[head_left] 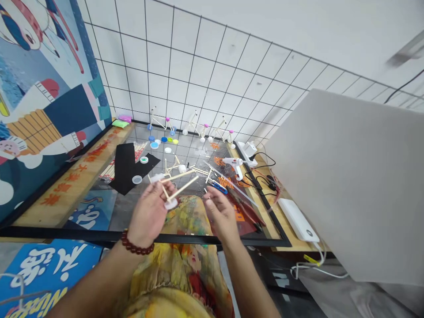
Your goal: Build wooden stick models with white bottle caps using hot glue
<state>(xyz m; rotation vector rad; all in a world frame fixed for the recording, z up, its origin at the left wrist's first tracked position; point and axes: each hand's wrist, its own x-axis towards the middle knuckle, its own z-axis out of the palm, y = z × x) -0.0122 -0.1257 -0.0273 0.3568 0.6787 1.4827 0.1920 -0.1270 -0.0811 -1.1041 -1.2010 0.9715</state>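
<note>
My left hand (pixel 150 210), with a dark red bead bracelet at the wrist, is closed round a small frame of wooden sticks (pixel 177 185) tipped with white clay blobs, held above the glass table top (pixel 132 201). My right hand (pixel 221 211) hovers just right of the frame, fingers loosely curled, tips close together; I cannot make out anything in them. More loose sticks and a white clay ball (pixel 182 168) lie on the table just beyond my hands.
Three finished stick models (pixel 195 126) stand by the tiled wall, with coloured caps (pixel 164 140) in front. A black sheet (pixel 127 168), a white glue gun (pixel 233 163), a blue tool (pixel 219 187), cables and a white power bank (pixel 298 219) surround my hands. A grey board (pixel 357 181) rises at right.
</note>
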